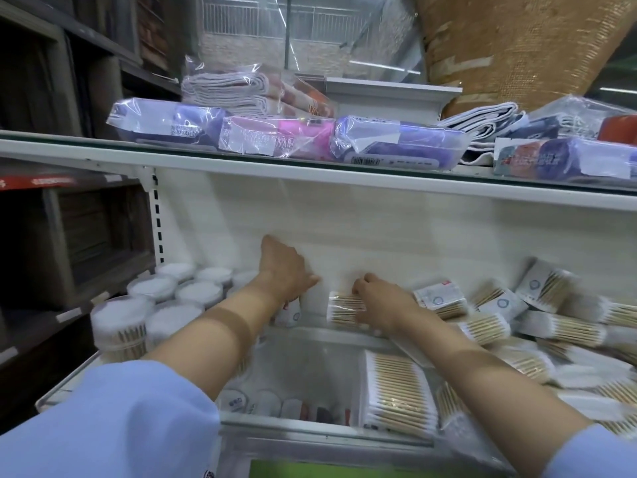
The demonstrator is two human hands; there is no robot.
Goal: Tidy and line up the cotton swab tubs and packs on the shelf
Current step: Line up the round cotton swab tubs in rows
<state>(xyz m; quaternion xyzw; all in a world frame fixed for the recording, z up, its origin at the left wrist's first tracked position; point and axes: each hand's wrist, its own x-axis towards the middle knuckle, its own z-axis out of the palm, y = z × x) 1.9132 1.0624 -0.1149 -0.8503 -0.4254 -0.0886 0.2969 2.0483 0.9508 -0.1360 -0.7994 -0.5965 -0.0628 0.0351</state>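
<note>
Shop aisle, white metal shelf (310,334) with a clear front lip. Nearest: flat clear pack of wooden-stick cotton swabs (396,395) lying at the shelf front. Both light-blue sleeves reach inward.

Right hand (382,298), grip closed around a small clear pack of swabs (344,307) standing near the back panel. Left hand (286,267) further in, fingers curled down over a small white-labelled pack (291,313); whether it is actually clamped, cannot tell.

Left side: round clear tubs of cotton swabs (155,305), grouped upright, fairly orderly. Right side: loose heap of swab packs (551,326), tilted and overlapping, not yet lined up.

Above, upper shelf carries purple and pink wrapped packets (275,136).

Risk, by judgement: packs are slippery film and stand on narrow edges; a nudge from the right forearm, close to the heap, could topple or slide them forward.
</note>
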